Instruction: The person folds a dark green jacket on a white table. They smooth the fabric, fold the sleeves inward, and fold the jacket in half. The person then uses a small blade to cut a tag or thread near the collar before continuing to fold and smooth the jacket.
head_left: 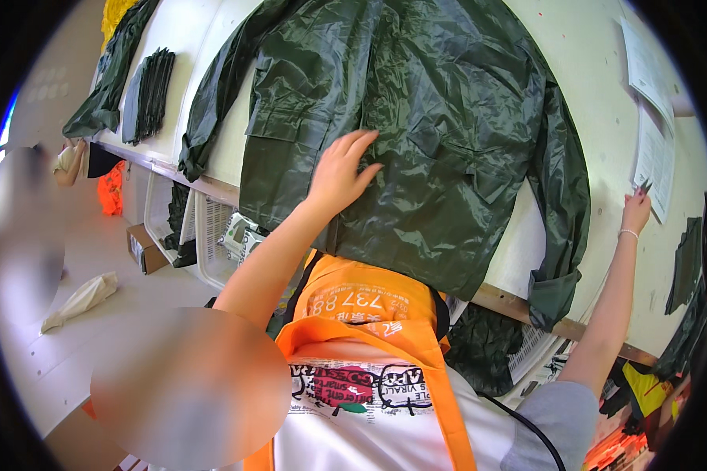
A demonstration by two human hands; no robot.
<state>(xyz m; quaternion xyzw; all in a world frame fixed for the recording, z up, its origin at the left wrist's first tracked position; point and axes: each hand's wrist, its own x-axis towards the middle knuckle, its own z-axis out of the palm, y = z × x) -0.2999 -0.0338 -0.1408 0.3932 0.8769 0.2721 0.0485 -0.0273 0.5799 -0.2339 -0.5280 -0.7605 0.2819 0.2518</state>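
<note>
A dark green, shiny rain jacket (456, 102) lies spread on the pale table in front of me, with its sleeves out to both sides and its hem hanging over the near edge. My left hand (342, 174) rests on its front near the middle closure, fingers spread and nothing held. Out to the far right, my right hand (636, 212) is closed round a small tool with dark pointed tips (644, 187), which looks like thread snips. The tips are beside printed paper sheets (653, 149) on the table; most of the tool is hidden in my fist.
Folded dark green pieces (148, 96) are stacked on the table's left part, near another green garment (111, 86). White plastic baskets (212, 235) stand below the table edge. A cardboard box (145, 250) and a pale cloth (78, 302) lie on the floor. Another person is at far left.
</note>
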